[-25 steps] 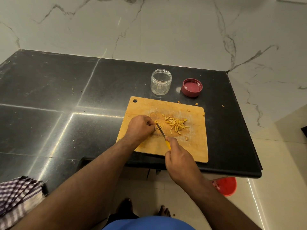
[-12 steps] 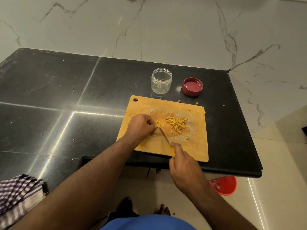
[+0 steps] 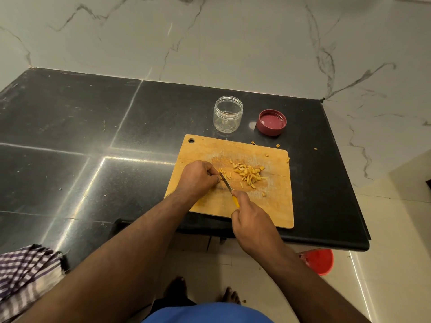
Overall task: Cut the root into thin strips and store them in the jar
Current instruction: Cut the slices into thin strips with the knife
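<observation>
1. Left hand [image 3: 200, 178] curled, fingertips pressing down on the root [image 3: 220, 171] at the middle of the board [image 3: 275, 206]; only a sliver of root showing past the fingers.
2. Right hand [image 3: 253, 223] wrapped around the yellow handle of the knife [image 3: 226, 183], nearer the body than the left.
3. Blade slanting up and left from the right hand, tip touching the root just beside the left fingertips.
4. Pile of cut strips [image 3: 249, 174] to the right of the blade, a few strays toward the board's far edge and on the dark surface [image 3: 93, 136].
5. Jar [image 3: 228, 114] upright and uncapped beyond the board's far edge, well apart from both hands; nearly empty, by the look of it.
6. Lid [image 3: 271, 122] lying just right of the jar.
7. Judgement: slicing underway, root almost used up; coming cut hinges on the blade landing right beside the pinning fingertips, so little margin left.
</observation>
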A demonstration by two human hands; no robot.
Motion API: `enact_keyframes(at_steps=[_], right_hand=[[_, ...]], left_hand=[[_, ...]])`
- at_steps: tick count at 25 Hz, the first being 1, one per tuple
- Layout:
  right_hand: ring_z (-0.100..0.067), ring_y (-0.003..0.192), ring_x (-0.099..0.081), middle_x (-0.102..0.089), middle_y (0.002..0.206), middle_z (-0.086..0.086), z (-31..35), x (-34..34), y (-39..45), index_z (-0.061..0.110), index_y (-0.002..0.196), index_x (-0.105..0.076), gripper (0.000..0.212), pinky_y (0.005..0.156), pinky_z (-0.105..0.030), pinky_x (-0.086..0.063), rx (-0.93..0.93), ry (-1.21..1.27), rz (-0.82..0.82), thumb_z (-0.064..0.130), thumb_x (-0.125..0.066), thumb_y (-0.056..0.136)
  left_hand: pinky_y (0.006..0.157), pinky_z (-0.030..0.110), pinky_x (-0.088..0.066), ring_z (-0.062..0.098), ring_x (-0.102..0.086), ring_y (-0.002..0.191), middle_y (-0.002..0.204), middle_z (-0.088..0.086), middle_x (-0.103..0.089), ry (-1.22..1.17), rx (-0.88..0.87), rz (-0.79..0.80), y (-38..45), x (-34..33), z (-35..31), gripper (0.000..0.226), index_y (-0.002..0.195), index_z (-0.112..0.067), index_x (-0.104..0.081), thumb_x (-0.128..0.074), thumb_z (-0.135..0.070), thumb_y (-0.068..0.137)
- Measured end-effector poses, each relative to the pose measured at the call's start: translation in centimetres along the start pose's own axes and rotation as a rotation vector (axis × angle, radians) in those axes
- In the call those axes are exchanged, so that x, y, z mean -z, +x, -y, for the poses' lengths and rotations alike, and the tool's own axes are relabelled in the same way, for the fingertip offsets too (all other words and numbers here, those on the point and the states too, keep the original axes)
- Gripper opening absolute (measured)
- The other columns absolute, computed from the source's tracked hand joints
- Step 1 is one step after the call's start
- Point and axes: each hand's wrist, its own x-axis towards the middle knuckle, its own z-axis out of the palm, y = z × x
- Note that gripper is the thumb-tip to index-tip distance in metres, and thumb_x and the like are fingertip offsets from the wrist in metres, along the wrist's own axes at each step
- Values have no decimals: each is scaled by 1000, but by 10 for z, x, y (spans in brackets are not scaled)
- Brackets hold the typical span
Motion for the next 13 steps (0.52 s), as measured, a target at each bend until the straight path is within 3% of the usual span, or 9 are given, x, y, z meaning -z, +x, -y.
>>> enact_keyframes(at_steps=[6, 13], right_hand=[[-10, 61, -48, -55, 77, 3, -2, -1, 3, 25, 146, -32, 45, 48, -26, -28, -41, 62, 41, 20, -37, 102], [-7, 57, -47, -53, 72, 8, -12, 1, -31, 29, 142, -38, 40, 47, -18, -31, -60, 124, -28, 20, -40, 103]], left_hand=[[56, 19, -41, 8, -62, 76, 83, -7, -71, 4, 0, 3, 0, 0, 0, 5, 88, -20, -77, -73, -24, 89], [55, 16, -38, 6, -60, 76, 84, -9, -68, 4, 0, 11, 0, 1, 1, 6, 93, -19, -77, -74, -23, 90]])
